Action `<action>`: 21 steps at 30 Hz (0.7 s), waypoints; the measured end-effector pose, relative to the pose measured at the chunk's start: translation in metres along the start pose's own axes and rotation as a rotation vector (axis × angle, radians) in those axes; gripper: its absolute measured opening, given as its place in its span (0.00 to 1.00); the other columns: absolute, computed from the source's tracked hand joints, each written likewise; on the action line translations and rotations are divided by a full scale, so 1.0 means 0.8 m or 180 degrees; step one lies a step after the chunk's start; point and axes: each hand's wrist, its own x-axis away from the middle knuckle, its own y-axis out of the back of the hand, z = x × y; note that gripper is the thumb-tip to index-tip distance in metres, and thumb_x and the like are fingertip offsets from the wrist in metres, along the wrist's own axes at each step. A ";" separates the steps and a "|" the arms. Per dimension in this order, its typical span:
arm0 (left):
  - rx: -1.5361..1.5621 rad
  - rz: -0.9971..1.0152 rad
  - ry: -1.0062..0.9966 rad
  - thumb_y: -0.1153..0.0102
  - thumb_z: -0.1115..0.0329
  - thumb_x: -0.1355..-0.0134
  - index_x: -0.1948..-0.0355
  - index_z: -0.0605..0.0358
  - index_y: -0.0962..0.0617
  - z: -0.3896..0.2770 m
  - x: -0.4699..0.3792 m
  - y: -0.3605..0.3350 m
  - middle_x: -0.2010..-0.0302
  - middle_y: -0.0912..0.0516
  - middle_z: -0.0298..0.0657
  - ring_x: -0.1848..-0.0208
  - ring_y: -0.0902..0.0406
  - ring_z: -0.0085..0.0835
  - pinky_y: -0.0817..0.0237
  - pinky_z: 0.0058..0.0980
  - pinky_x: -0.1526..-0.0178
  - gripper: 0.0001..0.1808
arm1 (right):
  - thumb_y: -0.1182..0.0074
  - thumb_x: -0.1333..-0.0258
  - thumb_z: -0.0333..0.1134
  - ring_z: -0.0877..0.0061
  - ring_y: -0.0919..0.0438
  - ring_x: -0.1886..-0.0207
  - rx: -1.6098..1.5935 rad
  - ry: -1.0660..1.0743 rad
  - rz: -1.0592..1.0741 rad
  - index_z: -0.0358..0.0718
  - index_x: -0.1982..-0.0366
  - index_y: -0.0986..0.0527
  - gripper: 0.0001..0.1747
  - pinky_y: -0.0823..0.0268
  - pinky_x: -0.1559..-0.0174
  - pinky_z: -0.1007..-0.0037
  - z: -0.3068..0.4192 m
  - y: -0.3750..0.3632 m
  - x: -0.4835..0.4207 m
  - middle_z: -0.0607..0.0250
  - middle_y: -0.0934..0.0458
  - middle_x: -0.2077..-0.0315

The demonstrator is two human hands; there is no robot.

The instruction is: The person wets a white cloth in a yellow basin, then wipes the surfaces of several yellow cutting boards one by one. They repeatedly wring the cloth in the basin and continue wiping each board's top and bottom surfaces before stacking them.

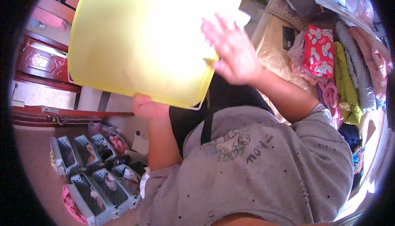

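Note:
A large yellow mesh fabric panel (108, 40) with white wire showing at its lower corners fills the upper middle of the view, its centre washed out by bright light. My left hand (149, 105) grips its lower edge, the fingers partly hidden. Over the panel's right edge is my right hand (230, 48), blurred, fingers spread; whether it touches the fabric is unclear. A small white corner of something (243, 18) shows beside its fingertips.
Grey-blue perforated baskets (115, 192) with cloth items stand on the floor at lower left. A bed (274, 40) at right bears a dark phone-like object (288, 37), a red patterned item (319, 51) and clothes (345, 84). A reddish wooden door (43, 60) is at left.

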 end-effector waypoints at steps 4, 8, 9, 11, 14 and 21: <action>0.0028 0.0355 0.0277 0.60 0.77 0.63 0.40 0.65 0.39 0.017 0.003 0.001 0.42 0.34 0.51 0.38 0.39 0.46 0.49 0.46 0.36 0.40 | 0.65 0.36 0.45 0.60 0.66 0.30 -0.0752 -0.1422 -0.1059 0.35 0.36 0.49 0.32 0.70 0.33 0.64 -0.065 0.001 -0.030 0.51 0.61 0.34; -0.0094 -0.0310 0.0205 0.56 0.74 0.63 0.43 0.68 0.36 0.044 0.020 -0.008 0.46 0.30 0.51 0.42 0.35 0.48 0.47 0.46 0.38 0.38 | 0.64 0.36 0.51 0.64 0.40 0.41 -0.3605 -0.2964 -0.2998 0.30 0.42 0.42 0.32 0.48 0.40 0.64 -0.092 0.008 -0.047 0.51 0.39 0.44; -0.0161 -0.0356 0.0178 0.56 0.74 0.63 0.43 0.68 0.36 0.049 0.021 -0.009 0.46 0.30 0.50 0.43 0.34 0.48 0.46 0.46 0.38 0.37 | 0.63 0.36 0.52 0.64 0.33 0.45 -0.4520 -0.3199 -0.3427 0.29 0.44 0.39 0.33 0.41 0.43 0.64 -0.093 0.011 -0.048 0.50 0.33 0.48; -0.0504 -0.0543 0.0042 0.56 0.74 0.63 0.43 0.68 0.36 0.054 0.024 -0.012 0.46 0.30 0.51 0.43 0.34 0.48 0.46 0.45 0.38 0.37 | 0.61 0.37 0.48 0.66 0.26 0.55 -0.4742 -0.3618 -0.3574 0.28 0.50 0.35 0.28 0.35 0.51 0.64 -0.085 0.013 -0.048 0.53 0.27 0.57; -0.0652 -0.0705 -0.0056 0.57 0.74 0.62 0.43 0.68 0.36 0.054 0.020 -0.017 0.47 0.30 0.51 0.43 0.34 0.47 0.46 0.45 0.39 0.37 | 0.62 0.36 0.43 0.66 0.27 0.54 -0.5026 -0.3984 -0.3110 0.28 0.51 0.36 0.23 0.36 0.49 0.63 -0.054 0.002 -0.036 0.51 0.28 0.57; -0.0586 -0.0921 -0.0294 0.60 0.75 0.61 0.42 0.66 0.37 0.052 -0.024 -0.043 0.45 0.32 0.48 0.40 0.37 0.44 0.47 0.42 0.37 0.37 | 0.59 0.36 0.40 0.75 0.25 0.62 -0.5589 -0.3336 -0.1726 0.36 0.58 0.31 0.15 0.32 0.57 0.70 0.052 -0.043 -0.003 0.58 0.24 0.63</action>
